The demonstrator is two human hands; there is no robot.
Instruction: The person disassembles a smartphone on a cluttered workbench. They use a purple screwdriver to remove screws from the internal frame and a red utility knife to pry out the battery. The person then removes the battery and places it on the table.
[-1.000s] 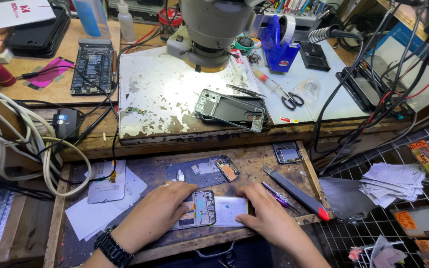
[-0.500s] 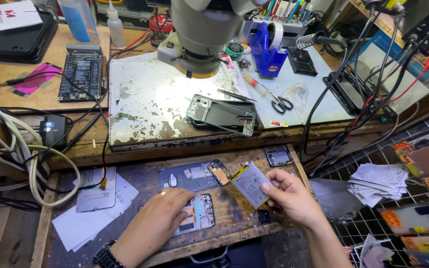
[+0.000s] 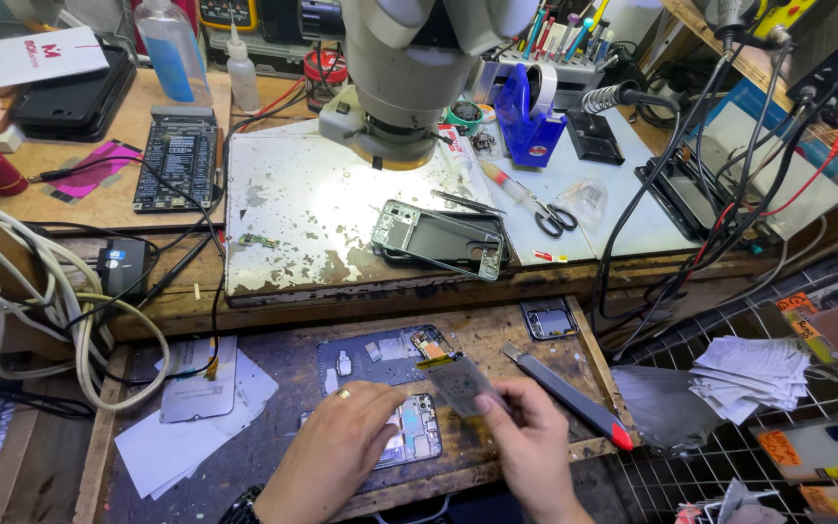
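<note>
My left hand, with a ring on one finger, rests flat on an opened phone body lying in the pull-out wooden drawer. My right hand pinches a thin grey rectangular part with an orange flex end, lifted a little above the drawer between both hands. Behind them lies a dark phone back panel with small parts on it. A grey phone frame sits on the worn white mat under the microscope.
A red-tipped craft knife lies at the drawer's right; a small module sits at its far corner. Paper sheets lie left. Scissors, tweezers, bottles, a tape dispenser, cables and a stack of paper slips surround the bench.
My right hand lifted the thin grey part off the drawer, raised it, then brought it back toward the left hand. The left hand stayed on the phone body.
</note>
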